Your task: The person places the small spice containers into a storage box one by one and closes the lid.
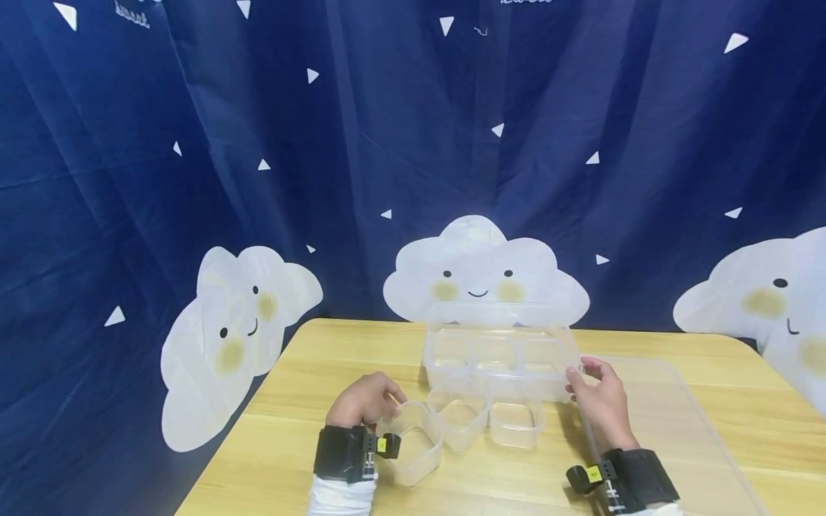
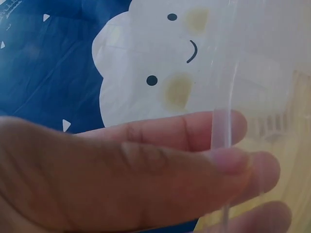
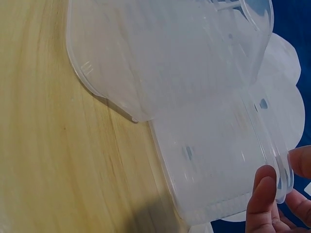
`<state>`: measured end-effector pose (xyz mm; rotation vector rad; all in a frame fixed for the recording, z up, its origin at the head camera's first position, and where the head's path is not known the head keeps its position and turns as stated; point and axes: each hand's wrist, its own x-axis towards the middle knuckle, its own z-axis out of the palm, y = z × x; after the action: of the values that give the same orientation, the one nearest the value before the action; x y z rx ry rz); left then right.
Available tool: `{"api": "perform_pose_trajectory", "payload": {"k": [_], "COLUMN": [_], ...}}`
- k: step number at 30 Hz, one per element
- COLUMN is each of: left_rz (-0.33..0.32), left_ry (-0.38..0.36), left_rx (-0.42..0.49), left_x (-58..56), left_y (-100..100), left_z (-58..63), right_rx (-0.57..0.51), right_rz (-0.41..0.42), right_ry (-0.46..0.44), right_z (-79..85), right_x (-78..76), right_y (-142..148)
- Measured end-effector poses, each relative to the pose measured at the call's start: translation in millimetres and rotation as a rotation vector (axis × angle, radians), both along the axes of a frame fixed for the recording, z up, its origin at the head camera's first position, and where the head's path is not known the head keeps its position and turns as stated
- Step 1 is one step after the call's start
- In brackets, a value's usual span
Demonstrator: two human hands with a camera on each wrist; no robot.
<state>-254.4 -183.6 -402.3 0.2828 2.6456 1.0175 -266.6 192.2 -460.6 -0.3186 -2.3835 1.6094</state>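
Note:
My left hand (image 1: 366,400) pinches the rim of a small clear plastic container (image 1: 422,469), the leftmost of three at the front. In the left wrist view the thumb lies over the container's rim (image 2: 230,92) and fingers show through its wall. Beside it stand a second small container (image 1: 459,423) and a third (image 1: 516,424). Behind them is a large clear plastic box (image 1: 555,387) with several compartments or smaller tubs visible inside. My right hand (image 1: 603,401) grips the box's right rim, thumb and fingers on either side of it in the right wrist view.
A large flat translucent lid or sheet (image 1: 671,423) lies on the wooden table (image 1: 290,401), right of the box and partly under my right forearm. A dark blue curtain (image 1: 361,143) with white clouds hangs behind the table's back edge.

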Motion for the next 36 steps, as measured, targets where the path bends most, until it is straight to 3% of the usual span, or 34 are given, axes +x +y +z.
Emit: {"api": "perform_pose_trajectory", "payload": {"k": [16, 27, 36], "left_rz": [-0.122, -0.338, -0.421], "left_ry": [0.03, 0.116, 0.148], "left_rx": [0.054, 0.067, 0.082], "left_x": [5.1, 0.0, 0.3], "left_y": [-4.9, 0.4, 8.0], "left_z": [3.7, 6.6, 11.8], "right_rx": [-0.043, -0.055, -0.072], "right_rz": [0.011, -0.006, -0.041], "right_ry": [-0.003, 0.004, 0.007], "right_z": [-2.8, -2.1, -2.2], "right_x": [-2.5, -2.3, -1.8], "right_y": [-0.8, -1.4, 0.1]}}
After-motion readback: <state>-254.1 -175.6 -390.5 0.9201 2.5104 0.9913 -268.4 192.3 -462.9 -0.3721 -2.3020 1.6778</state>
